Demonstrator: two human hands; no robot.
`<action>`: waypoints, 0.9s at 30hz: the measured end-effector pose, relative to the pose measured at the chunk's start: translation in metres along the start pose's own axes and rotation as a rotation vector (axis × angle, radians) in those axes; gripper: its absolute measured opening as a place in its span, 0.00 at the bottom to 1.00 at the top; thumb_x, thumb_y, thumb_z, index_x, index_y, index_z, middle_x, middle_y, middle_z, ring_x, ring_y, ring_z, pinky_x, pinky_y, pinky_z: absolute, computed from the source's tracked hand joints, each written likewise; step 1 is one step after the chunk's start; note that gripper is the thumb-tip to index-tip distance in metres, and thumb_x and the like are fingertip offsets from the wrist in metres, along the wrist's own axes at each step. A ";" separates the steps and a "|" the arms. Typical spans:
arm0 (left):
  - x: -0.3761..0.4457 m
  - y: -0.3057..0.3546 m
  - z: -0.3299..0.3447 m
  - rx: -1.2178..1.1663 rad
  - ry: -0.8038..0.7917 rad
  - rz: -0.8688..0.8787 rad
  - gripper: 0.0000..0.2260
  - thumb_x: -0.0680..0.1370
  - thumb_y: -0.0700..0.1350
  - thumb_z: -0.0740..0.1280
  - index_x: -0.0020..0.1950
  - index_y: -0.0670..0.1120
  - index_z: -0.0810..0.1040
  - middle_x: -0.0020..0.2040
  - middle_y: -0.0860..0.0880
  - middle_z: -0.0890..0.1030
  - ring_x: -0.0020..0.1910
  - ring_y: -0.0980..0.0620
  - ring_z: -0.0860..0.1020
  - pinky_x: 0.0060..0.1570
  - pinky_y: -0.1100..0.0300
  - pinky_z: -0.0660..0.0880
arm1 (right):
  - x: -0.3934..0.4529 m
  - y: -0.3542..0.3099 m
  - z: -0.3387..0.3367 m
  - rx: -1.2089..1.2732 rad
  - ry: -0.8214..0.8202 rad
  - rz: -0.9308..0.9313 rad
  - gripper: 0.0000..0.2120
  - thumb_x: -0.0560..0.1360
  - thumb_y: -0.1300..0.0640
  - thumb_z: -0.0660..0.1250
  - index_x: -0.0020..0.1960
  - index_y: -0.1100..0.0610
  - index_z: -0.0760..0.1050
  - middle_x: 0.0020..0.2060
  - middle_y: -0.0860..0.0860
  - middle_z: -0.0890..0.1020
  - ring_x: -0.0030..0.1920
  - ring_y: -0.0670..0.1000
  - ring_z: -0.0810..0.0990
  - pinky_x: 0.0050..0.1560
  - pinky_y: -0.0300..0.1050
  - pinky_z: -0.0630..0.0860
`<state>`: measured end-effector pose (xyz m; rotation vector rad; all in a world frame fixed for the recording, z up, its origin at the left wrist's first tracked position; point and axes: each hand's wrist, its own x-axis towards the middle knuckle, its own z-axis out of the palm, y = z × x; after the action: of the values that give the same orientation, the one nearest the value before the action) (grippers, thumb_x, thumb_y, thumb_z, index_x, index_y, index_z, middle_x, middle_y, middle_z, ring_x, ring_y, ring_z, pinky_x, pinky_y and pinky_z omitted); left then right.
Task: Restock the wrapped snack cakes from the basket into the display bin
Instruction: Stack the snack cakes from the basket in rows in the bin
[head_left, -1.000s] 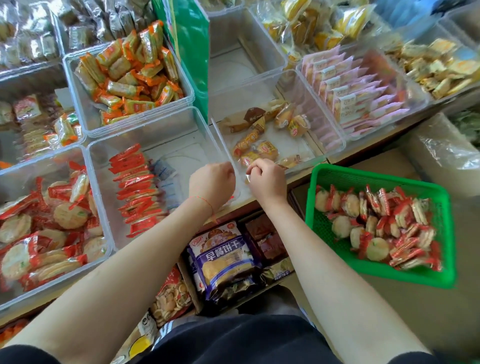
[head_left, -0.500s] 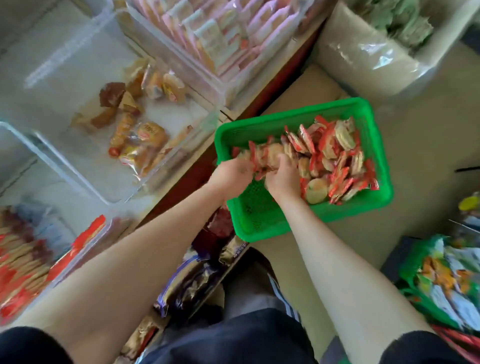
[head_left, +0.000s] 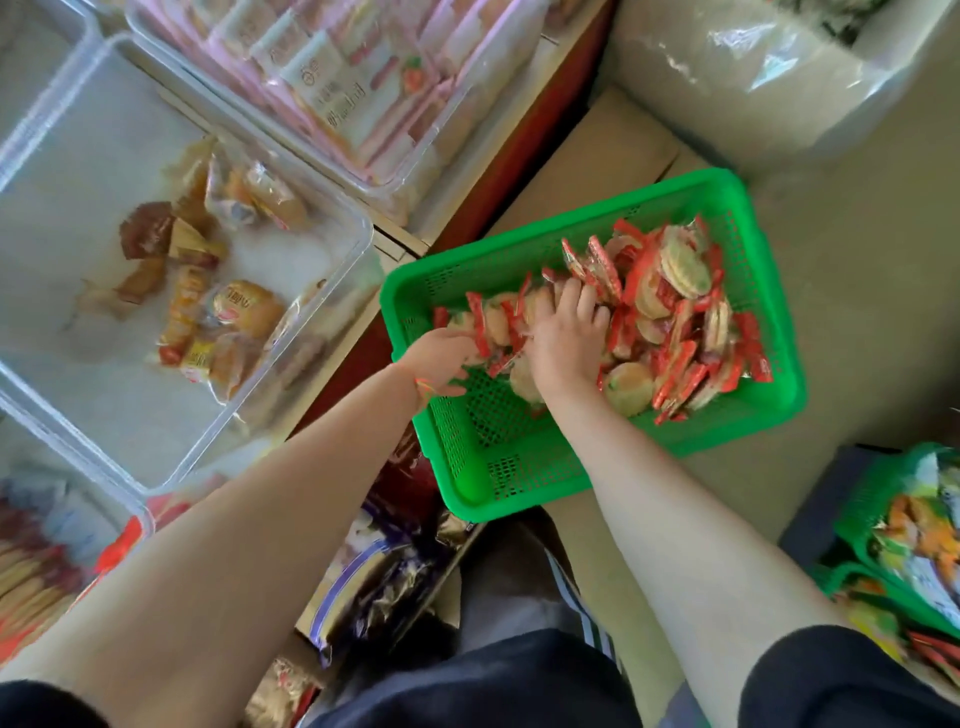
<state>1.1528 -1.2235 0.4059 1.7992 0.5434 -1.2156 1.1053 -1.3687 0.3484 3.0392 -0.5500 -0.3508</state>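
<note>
A green mesh basket (head_left: 519, 483) sits on a cardboard box beside the shelf, its far half piled with round snack cakes (head_left: 675, 291) in red-edged clear wrappers. Both my hands are inside it. My left hand (head_left: 441, 358) comes in from the left rim and its fingers curl round a bunch of the cakes. My right hand (head_left: 566, 338) lies on the same bunch with fingers spread, pressing it against the left hand. A clear display bin (head_left: 124, 519) with red-wrapped cakes shows at the lower left edge, blurred.
A clear bin (head_left: 311, 332) with a few orange and brown wrapped buns stands left of the basket, and a bin of pink packets (head_left: 431, 156) behind it. A plastic-wrapped box (head_left: 753, 78) is at the top right. Another green basket (head_left: 872, 519) sits at the right edge.
My view swung from the shelf bins down to the basket. Both hands left the bin's front edge and reached into the basket, closing in on a bunch of cakes.
</note>
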 end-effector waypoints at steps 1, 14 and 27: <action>0.000 0.001 0.002 -0.006 0.006 -0.007 0.16 0.81 0.40 0.60 0.69 0.44 0.71 0.58 0.42 0.75 0.55 0.44 0.75 0.55 0.48 0.77 | 0.002 0.003 0.000 0.024 -0.028 0.016 0.21 0.77 0.55 0.66 0.69 0.54 0.69 0.67 0.59 0.70 0.66 0.61 0.68 0.58 0.54 0.70; -0.035 -0.008 -0.008 -0.316 -0.253 0.077 0.22 0.79 0.58 0.63 0.69 0.48 0.72 0.63 0.43 0.78 0.60 0.43 0.78 0.61 0.48 0.75 | -0.038 0.016 -0.082 1.737 -0.234 0.385 0.13 0.73 0.57 0.64 0.55 0.47 0.79 0.50 0.49 0.84 0.54 0.53 0.82 0.53 0.50 0.79; -0.121 -0.041 -0.081 -0.626 -0.158 0.376 0.12 0.79 0.46 0.66 0.61 0.44 0.79 0.50 0.43 0.83 0.42 0.49 0.82 0.35 0.58 0.81 | -0.071 -0.027 -0.154 1.841 -0.475 0.320 0.10 0.73 0.52 0.67 0.37 0.47 0.85 0.39 0.49 0.86 0.39 0.48 0.85 0.40 0.43 0.79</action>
<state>1.1122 -1.1204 0.5091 1.1926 0.4093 -0.7999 1.0846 -1.3198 0.5114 4.1018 -2.5545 -0.9480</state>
